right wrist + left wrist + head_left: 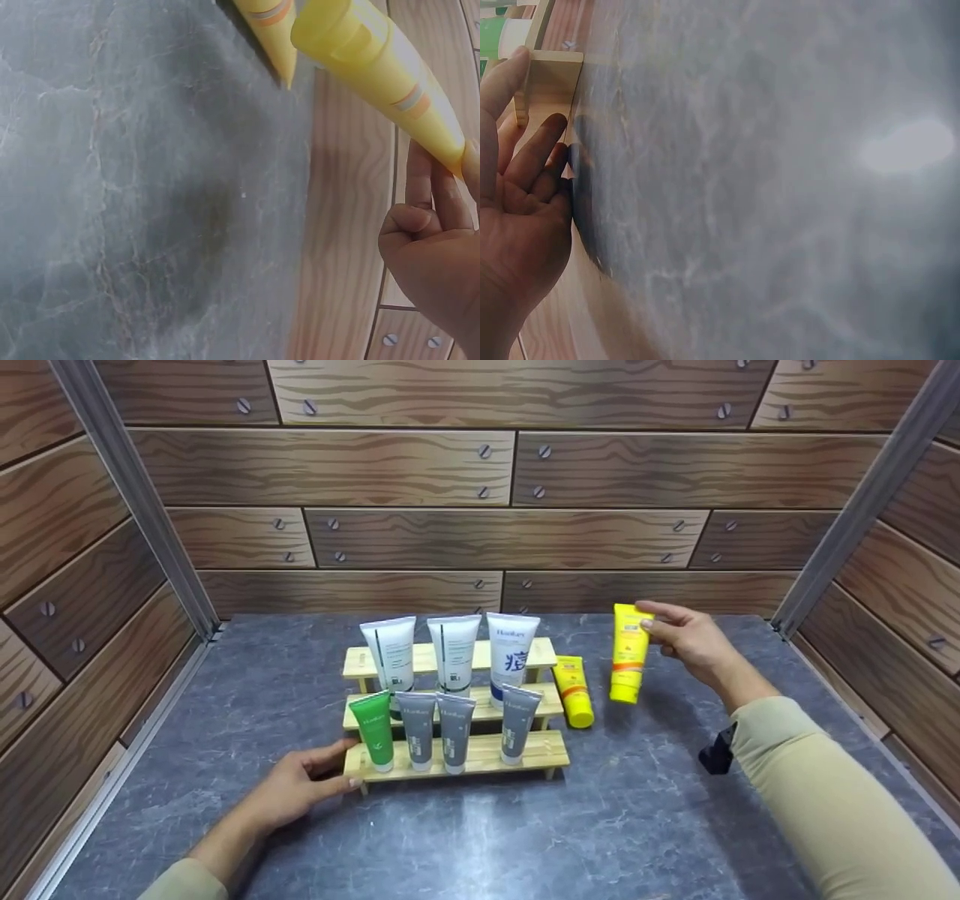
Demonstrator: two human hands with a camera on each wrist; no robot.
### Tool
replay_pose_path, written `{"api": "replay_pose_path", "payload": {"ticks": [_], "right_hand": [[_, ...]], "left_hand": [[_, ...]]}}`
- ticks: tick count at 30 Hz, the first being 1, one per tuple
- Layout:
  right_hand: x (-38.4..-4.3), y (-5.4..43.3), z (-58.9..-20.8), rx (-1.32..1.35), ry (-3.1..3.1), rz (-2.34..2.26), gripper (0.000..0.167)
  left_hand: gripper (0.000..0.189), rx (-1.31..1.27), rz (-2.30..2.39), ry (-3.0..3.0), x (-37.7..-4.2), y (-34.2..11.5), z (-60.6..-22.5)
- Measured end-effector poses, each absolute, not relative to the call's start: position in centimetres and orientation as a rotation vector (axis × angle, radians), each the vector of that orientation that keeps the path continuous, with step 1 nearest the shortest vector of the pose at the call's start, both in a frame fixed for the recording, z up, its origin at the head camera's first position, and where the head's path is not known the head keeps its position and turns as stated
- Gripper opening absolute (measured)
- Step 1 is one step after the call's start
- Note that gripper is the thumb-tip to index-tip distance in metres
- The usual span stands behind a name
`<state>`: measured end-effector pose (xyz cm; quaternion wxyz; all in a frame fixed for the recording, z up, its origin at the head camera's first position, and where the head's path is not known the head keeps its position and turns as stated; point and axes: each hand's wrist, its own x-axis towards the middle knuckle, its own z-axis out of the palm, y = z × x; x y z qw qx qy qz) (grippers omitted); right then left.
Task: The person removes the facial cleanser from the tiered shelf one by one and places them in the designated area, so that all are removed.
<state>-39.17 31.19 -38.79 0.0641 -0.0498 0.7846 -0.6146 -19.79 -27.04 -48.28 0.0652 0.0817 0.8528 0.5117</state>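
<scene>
Tube [628, 656]: yellow, orange-banded, hanging cap-down above the bench [637, 817], toward its back right corner. Right hand [694, 641]: pinching the flat end, thumb against fingers. Left hand [289, 787]: gripping the rack [551, 746] by its front left corner; the left wrist view is showing lower fingers curling loosely, which the head view is hiding.

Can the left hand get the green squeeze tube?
Probably yes: the left hand holds the tiered wooden rack close beside the green squeeze tube, and nothing seems to stand between them.
</scene>
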Motion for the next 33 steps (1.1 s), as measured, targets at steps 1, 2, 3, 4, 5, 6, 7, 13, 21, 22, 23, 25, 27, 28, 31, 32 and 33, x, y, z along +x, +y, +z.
{"api": "replay_pose_path", "payload": {"ticks": [1, 2, 3, 4, 5, 6, 7, 13, 21, 22, 23, 25, 27, 28, 31, 32, 33], "right_hand": [[-39.2, 31.2, -39.0, -0.147, 2.37, -1.851, 0.058], [-39.2, 31.2, -39.1, -0.145, 2.37, -1.852, 0.058], [-39.2, 31.2, -39.3, -0.147, 2.37, -1.852, 0.058], [-39.3, 31.2, -39.4, -0.146, 2.367, -1.857, 0.057], [-39.3, 31.2, -39.5, -0.147, 2.364, -1.861, 0.057], [-39.3, 31.2, -39.7, -0.144, 2.362, -1.867, 0.057], [-39.4, 31.2, -39.8, -0.143, 2.357, -1.871, 0.057], [-39.5, 31.2, -40.8, -0.101, 2.329, -1.856, 0.057], [-39.8, 31.1, -42.0, -0.052, 2.302, -1.842, 0.058], [-39.7, 31.1, -42.1, -0.043, 2.309, -1.831, 0.058], [-39.8, 31.2, -42.4, -0.034, 2.312, -1.825, 0.057], [-39.8, 31.1, -42.7, -0.014, 2.324, -1.8, 0.057], [-39.9, 31.1, -43.2, 0.003, 2.346, -1.772, 0.057], [-40.0, 31.0, -43.3, 0.014, 2.354, -1.758, 0.057], [-40.3, 30.6, -43.5, 0.037, 2.371, -1.718, 0.056], [-40.4, 30.4, -43.6, 0.04, 2.379, -1.707, 0.056], [-40.5, 30.3, -43.6, 0.039, 2.384, -1.699, 0.056]], "left_hand": [[0.072, 0.239, 1.543, 2.573, -19.8, -27.0, -48.3], [0.072, 0.237, 1.537, 2.574, -19.8, -27.0, -48.2], [0.072, 0.231, 1.533, 2.577, -19.8, -27.0, -48.2], [0.073, 0.225, 1.53, 2.578, -19.9, -27.0, -48.2], [0.073, 0.221, 1.529, 2.579, -19.9, -27.0, -48.1], [0.073, 0.224, 1.53, 2.577, -19.9, -27.0, -48.1], [0.074, 0.223, 1.533, 2.576, -19.9, -27.0, -48.0], [0.073, 0.256, 1.55, 2.572, -19.9, -27.0, -48.0], [0.07, 0.287, 1.552, 2.585, -20.0, -27.0, -48.5], [0.071, 0.287, 1.553, 2.582, -20.0, -26.9, -48.5], [0.071, 0.285, 1.557, 2.576, -20.0, -26.9, -48.5], [0.071, 0.272, 1.554, 2.576, -20.0, -26.9, -48.5], [0.071, 0.257, 1.555, 2.57, -19.9, -26.9, -48.5], [0.071, 0.254, 1.555, 2.57, -19.9, -26.9, -48.4], [0.071, 0.25, 1.553, 2.574, -19.9, -27.0, -48.4], [0.071, 0.252, 1.551, 2.576, -19.9, -27.0, -48.3], [0.071, 0.257, 1.554, 2.577, -19.9, -27.0, -48.3]]}}
